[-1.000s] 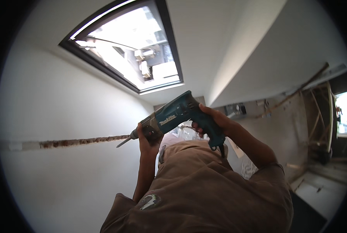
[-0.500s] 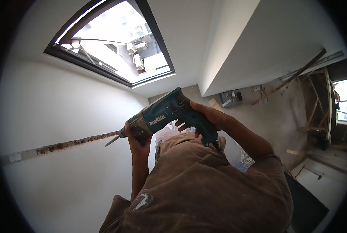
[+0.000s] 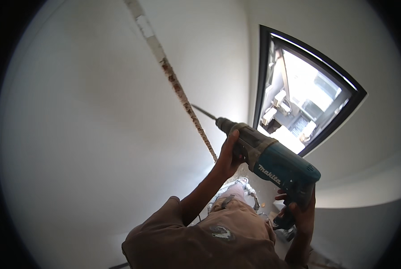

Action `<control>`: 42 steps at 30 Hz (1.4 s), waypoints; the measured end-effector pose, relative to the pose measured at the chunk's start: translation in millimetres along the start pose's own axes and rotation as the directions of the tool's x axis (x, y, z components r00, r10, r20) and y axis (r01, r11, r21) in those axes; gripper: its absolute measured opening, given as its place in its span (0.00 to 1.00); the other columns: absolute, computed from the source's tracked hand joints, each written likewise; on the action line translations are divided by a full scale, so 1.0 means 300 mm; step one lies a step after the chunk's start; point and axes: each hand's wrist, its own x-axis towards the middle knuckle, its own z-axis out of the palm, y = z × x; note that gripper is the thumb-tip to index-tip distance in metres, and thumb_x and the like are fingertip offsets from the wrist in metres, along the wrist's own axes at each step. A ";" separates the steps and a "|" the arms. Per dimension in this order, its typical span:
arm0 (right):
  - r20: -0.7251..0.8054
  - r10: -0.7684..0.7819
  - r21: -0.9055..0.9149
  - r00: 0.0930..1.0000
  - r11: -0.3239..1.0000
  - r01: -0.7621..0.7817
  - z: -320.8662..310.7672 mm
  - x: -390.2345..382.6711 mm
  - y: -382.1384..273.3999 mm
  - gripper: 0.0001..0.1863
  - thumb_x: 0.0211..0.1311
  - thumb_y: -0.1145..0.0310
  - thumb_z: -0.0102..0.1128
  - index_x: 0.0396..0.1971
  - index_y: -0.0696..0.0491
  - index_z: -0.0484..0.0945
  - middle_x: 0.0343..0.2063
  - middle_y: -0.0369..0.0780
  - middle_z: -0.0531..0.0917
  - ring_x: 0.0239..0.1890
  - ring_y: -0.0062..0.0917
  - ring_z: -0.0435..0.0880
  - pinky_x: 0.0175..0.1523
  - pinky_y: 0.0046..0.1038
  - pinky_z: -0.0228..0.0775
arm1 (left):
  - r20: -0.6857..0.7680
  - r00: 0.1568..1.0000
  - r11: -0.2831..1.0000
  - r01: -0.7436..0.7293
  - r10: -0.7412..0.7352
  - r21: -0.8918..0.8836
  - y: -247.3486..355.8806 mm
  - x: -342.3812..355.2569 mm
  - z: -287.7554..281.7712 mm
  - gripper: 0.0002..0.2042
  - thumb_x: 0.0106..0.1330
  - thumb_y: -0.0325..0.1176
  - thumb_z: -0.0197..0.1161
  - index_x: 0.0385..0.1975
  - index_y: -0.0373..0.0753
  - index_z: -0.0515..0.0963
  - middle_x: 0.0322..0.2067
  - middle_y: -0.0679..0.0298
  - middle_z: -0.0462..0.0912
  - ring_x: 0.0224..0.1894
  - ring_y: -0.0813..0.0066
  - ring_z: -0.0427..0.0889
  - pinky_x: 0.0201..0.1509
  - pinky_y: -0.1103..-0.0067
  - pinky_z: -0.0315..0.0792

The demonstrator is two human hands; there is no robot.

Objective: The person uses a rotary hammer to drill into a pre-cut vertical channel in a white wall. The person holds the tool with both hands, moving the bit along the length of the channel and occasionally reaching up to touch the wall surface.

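Observation:
A teal and grey hammer drill (image 3: 283, 163) hangs in front of my body, gripped at both ends. My left hand (image 3: 228, 154) is closed around the front part, just behind the chuck. At the rear, my right hand (image 3: 304, 213) is wrapped round the handle; whether a finger presses the trigger is hidden. From the chuck a thin steel chisel bit (image 3: 204, 111) points up and left. Its tip appears at the edge of a rough groove (image 3: 178, 87) cut into the white wall (image 3: 93, 134); I cannot tell if it touches.
Right of the drill is a dark-framed window (image 3: 260, 67), with equipment boxes visible outside. The groove runs from the top down toward the wall's corner, exposing reddish brick. Below me are my legs and blurred items on the floor.
My view has swung round toward the grooved wall, and the window now appears on the right. The drill has turned to point up-left, its bit tip near the groove. Both hands keep their hold.

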 end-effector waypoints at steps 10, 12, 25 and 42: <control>0.080 -0.173 -0.293 0.982 0.937 0.189 0.131 0.106 0.025 0.46 0.48 0.68 0.69 0.62 0.61 0.48 0.52 0.52 0.68 0.52 0.37 0.72 0.51 0.34 0.67 | 0.168 0.920 0.933 -0.359 0.355 -0.008 0.355 0.041 0.035 0.30 0.64 0.58 0.51 0.50 0.35 0.69 0.38 0.62 0.81 0.29 0.83 0.80 0.25 0.89 0.73; 0.067 -0.132 -0.363 0.989 0.920 0.148 0.134 0.105 0.046 0.51 0.45 0.62 0.70 0.63 0.64 0.46 0.56 0.53 0.62 0.59 0.39 0.65 0.60 0.37 0.58 | 0.212 0.897 0.918 -0.397 0.389 -0.004 0.391 0.044 0.028 0.30 0.65 0.58 0.51 0.50 0.34 0.69 0.37 0.62 0.81 0.28 0.84 0.80 0.23 0.90 0.72; -0.010 -0.233 -0.598 0.972 0.781 0.181 0.164 0.074 0.107 0.55 0.41 0.53 0.73 0.62 0.66 0.49 0.57 0.54 0.62 0.60 0.43 0.64 0.63 0.40 0.56 | 0.298 0.903 0.948 -0.318 0.308 -0.016 0.432 0.092 -0.088 0.34 0.63 0.59 0.53 0.56 0.33 0.62 0.49 0.53 0.75 0.52 0.63 0.77 0.57 0.67 0.73; 0.496 -0.307 -0.731 0.812 0.357 0.582 0.212 0.156 -0.110 0.43 0.48 0.85 0.56 0.61 0.54 0.40 0.39 0.52 0.73 0.30 0.31 0.80 0.33 0.30 0.76 | 0.459 0.829 0.947 -0.262 0.320 -0.187 0.485 0.111 -0.036 0.36 0.60 0.62 0.54 0.57 0.37 0.61 0.50 0.57 0.73 0.53 0.68 0.75 0.56 0.73 0.73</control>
